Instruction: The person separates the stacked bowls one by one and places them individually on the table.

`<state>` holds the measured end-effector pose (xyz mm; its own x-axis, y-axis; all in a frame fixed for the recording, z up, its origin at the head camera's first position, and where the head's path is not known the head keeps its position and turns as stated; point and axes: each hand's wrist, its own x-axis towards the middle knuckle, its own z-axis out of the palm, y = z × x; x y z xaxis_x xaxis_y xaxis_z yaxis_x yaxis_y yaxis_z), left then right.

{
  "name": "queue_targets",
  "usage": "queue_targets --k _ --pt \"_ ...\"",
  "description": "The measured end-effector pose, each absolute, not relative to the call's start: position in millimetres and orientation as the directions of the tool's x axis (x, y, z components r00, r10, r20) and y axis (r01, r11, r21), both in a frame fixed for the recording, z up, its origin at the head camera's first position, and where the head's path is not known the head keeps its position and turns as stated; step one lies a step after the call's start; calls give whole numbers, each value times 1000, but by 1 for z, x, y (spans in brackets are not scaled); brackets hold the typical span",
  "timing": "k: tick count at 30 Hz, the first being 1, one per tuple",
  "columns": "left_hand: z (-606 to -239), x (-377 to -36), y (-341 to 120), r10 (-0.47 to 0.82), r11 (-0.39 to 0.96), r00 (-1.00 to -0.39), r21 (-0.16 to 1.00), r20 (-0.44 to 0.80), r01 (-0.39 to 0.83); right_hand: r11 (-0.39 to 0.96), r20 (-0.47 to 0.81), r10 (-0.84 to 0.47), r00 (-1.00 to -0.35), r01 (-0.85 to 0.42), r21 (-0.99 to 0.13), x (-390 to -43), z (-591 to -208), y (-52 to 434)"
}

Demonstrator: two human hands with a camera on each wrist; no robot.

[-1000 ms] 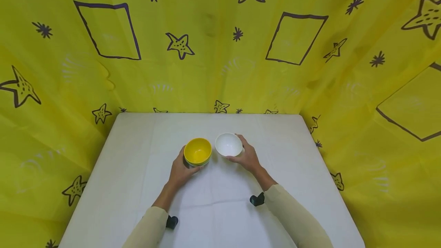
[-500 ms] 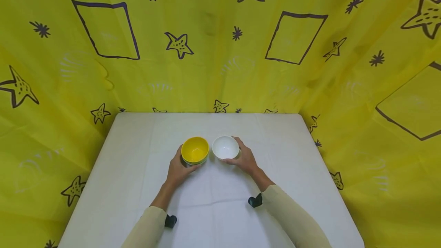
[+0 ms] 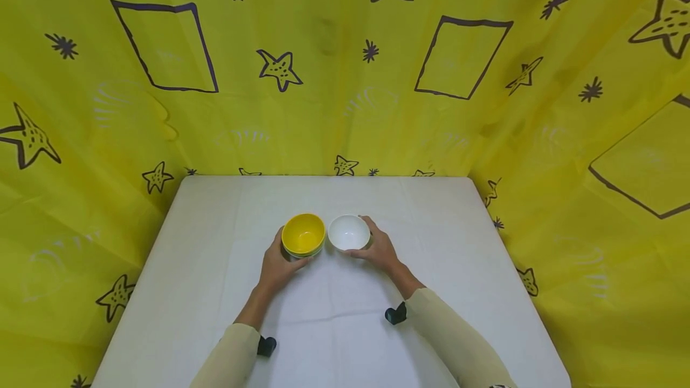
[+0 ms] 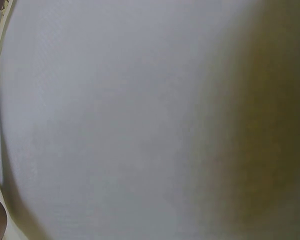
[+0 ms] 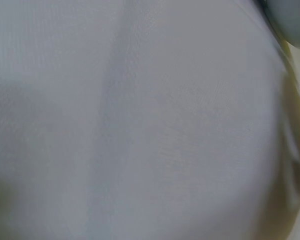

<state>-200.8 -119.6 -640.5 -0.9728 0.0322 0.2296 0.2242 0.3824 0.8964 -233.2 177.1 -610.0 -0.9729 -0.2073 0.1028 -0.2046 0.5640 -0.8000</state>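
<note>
A yellow bowl (image 3: 303, 233) sits nested over at least one paler bowl, whose rim (image 3: 308, 254) shows just beneath it. My left hand (image 3: 276, 268) grips this stack from its left side, thumb along the near edge. Right beside it is a white bowl (image 3: 349, 233), and my right hand (image 3: 380, 251) holds that from the right, thumb at the near side and fingers round the far side. A narrow gap separates the two rims in the head view. A pale curved bowl wall (image 5: 292, 22) shows in the right wrist view's top corner.
Both bowls are over a table with a white cloth (image 3: 334, 346). Yellow curtains (image 3: 323, 124) with drawn stars and frames hang behind it and along both sides. A small dark device (image 3: 396, 314) sits at the right wrist, another dark device (image 3: 266, 346) at the left.
My right hand has brought the white bowl left and a little nearer to me, narrowing the gap to the yellow bowl. The left hand and its stack have shifted slightly left.
</note>
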Motion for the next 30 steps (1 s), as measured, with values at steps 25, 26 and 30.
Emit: queue_targets --k 25,26,30 --pt "-641 -200 -121 24 402 -977 893 212 203 585 59 -205 -977 -170 -793 -233 -615 170" --pt "-641 -200 -121 24 403 -977 892 213 205 586 58 -206 -977 -170 -792 -233 -615 171" --pt "-641 -200 -121 20 404 -977 892 210 200 581 56 -212 -976 -172 -795 -234 -615 172"
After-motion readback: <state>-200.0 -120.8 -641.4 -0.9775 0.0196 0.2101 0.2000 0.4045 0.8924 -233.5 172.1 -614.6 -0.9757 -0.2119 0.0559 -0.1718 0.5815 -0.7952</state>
